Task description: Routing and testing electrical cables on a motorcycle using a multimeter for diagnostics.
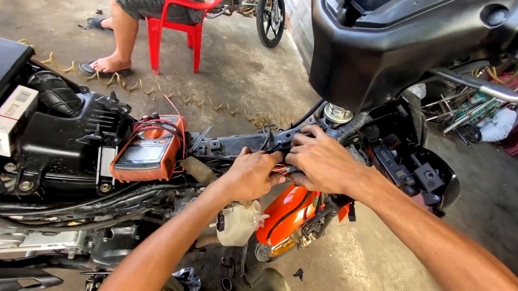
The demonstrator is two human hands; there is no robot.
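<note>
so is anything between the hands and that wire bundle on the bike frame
Nothing visible. The left hand and right hand are both already on the wire bundle. The orange multimeter lies off to the left, apart from the hands.

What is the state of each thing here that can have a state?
left hand: closed on the wire bundle
right hand: fingers pressed on the wire bundle
wire bundle: exposed, pinched between both hands
motorcycle seat: lifted up
multimeter: lying on the frame, leads coiled on top
white box: closed, resting on the black housing
red plastic chair: occupied by a person
</note>
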